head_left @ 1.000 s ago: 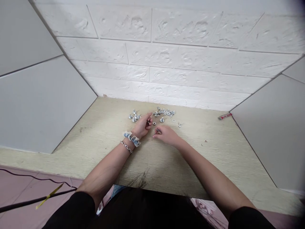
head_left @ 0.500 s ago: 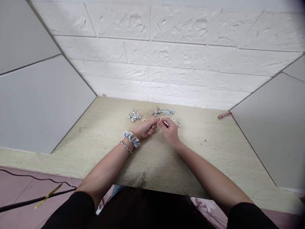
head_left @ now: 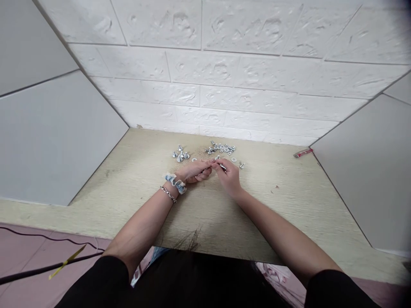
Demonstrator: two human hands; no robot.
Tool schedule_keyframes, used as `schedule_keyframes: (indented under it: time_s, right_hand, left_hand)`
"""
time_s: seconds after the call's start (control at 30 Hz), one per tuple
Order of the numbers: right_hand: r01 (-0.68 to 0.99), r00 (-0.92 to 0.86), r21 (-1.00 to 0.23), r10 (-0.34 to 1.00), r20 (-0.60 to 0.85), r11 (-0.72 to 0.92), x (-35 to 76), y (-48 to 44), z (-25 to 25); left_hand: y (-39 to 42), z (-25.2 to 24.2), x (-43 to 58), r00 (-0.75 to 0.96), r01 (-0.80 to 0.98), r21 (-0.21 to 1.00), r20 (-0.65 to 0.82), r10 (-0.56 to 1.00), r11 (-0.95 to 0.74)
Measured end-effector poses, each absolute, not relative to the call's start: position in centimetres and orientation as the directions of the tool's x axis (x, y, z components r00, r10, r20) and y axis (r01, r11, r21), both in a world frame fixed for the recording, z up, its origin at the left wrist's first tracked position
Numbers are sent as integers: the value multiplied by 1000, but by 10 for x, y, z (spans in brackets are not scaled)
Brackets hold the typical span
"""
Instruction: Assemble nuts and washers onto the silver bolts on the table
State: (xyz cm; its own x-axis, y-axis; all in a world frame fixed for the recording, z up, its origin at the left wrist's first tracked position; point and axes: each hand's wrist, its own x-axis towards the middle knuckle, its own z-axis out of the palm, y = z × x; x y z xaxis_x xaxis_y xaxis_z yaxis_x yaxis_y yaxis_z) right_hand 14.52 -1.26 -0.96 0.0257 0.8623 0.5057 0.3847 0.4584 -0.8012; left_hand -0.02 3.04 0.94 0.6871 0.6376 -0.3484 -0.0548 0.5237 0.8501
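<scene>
Over the middle of the table my two hands meet at the fingertips. My right hand (head_left: 228,174) is closed in a pinch on a small metal bolt (head_left: 222,167), whose shiny shank shows between thumb and fingers. My left hand (head_left: 195,170), fingers curled and thumb stretched toward the right fingertips, is closed too; a glint shows at its fingers, but what it grips is hidden. Just beyond the hands lies a pile of loose bolts, nuts and washers (head_left: 226,149). To the left stand several bolts fitted with washers (head_left: 180,158). A flat washer (head_left: 233,159) and a single bolt (head_left: 242,165) lie right of my right hand.
A white brick-patterned wall (head_left: 218,72) closes off the back of the wooden table (head_left: 128,179). Grey panels stand at left (head_left: 64,141) and right (head_left: 362,171). A red utility knife (head_left: 303,153) lies by the right panel. Another washer (head_left: 194,159) sits behind my left hand.
My left fingers have loosened and spread slightly under the thumb. Less of the bolt shows in my right hand. The loose hardware has stayed in place.
</scene>
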Motion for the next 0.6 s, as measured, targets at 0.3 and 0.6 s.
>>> schedule_keyframes:
  time_s: [0.3, 0.6]
  right_hand:
    - [434, -56, -794, 892, 448, 426, 148, -14, -15]
    - [422, -36, -826, 917, 397, 375, 148, -11, -23]
  left_hand:
    - [24, 14, 3, 632, -58, 883, -329, 702, 466]
    - [27, 7, 10, 558, -39, 928, -288, 778, 372]
